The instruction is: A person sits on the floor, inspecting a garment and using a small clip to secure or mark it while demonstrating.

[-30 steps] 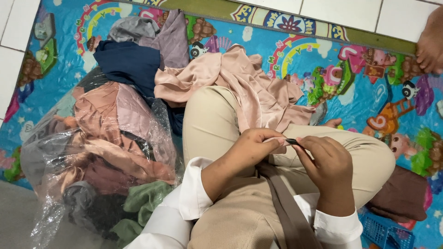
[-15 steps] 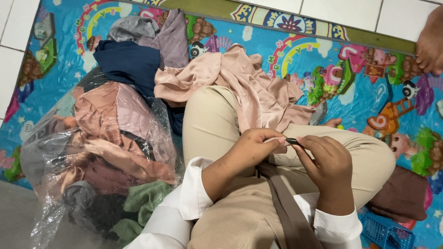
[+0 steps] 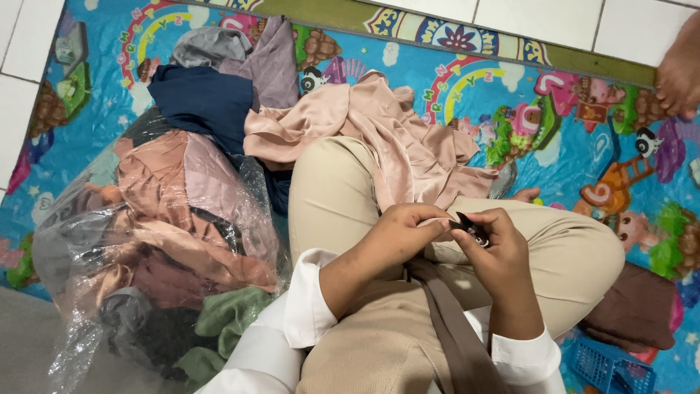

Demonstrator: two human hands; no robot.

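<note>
You're seated cross-legged on a colourful play mat (image 3: pixel 583 157), beige trousers, white cuffs.

Your left hand (image 3: pixel 397 237) is closed in a pinch: thumb and fingertips clamp the edge of the pink cloth (image 3: pixel 386 138) right above your lap. That cloth runs from the pinch up over your left knee and spreads onto the mat beyond it.

Your right hand (image 3: pixel 496 255) is curled shut around a small dark tool (image 3: pixel 470 228). Only its dark pointed end and a bit of its body show between thumb and forefinger; can't tell what kind of tool it is. Its tip sits just beside the left fingertips, at the pinched cloth edge. The two hands are nearly touching.

Around you:
- Clear plastic bag (image 3: pixel 146 241) stuffed with folded fabrics, at your left, touching your knee. Pink, brown and dark pieces inside, a green cloth (image 3: pixel 226 321) at its near end.
- Navy cloth (image 3: pixel 204 98) and grey-mauve cloths (image 3: pixel 248 55) piled on the mat past the bag.
- Brown folded cloth (image 3: pixel 634 310) on the mat by your right knee, blue plastic basket (image 3: pixel 605 365) just beside it at the frame's lower edge.
- Another person's bare foot (image 3: pixel 678 69) at the top right corner, on the mat border.
- White floor tiles (image 3: pixel 539 18) past the mat.
</note>
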